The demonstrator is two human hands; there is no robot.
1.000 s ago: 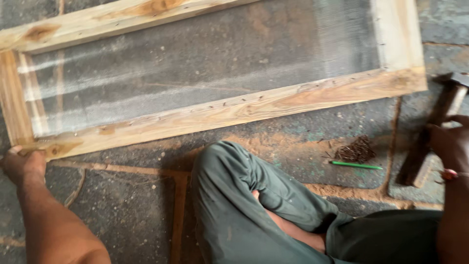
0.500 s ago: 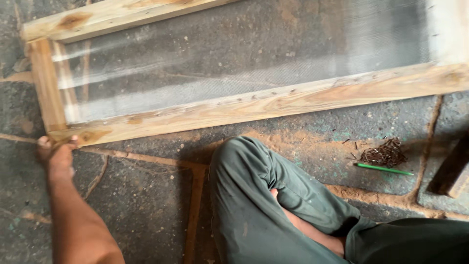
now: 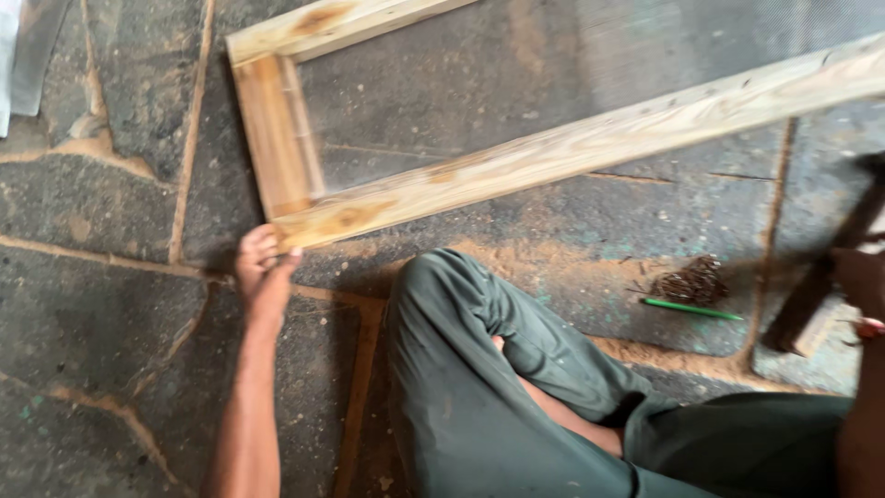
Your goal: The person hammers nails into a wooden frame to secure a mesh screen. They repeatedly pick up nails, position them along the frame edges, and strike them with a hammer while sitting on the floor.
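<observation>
A pale wooden frame (image 3: 553, 152) with fine wire mesh (image 3: 553, 74) stretched over it lies on the stone floor. My left hand (image 3: 262, 273) grips its near left corner, fingers curled round the wood. At the right edge of the view my right hand (image 3: 862, 281) is partly cut off and closed round the dark handle of a hammer (image 3: 816, 286), whose end rests near the floor. My bent leg in green trousers (image 3: 498, 369) lies between the two hands.
A green pencil (image 3: 691, 309) and a small heap of rusty nails (image 3: 693, 279) lie on the floor right of my knee, amid sawdust. A pale sheet (image 3: 23, 51) shows at the top left corner. The floor is dark stone slabs with sandy joints.
The frame's left corner has moved right and nearer in view, and the frame sits at a steeper slant. My left hand stayed on that corner. The hammer has come back into view.
</observation>
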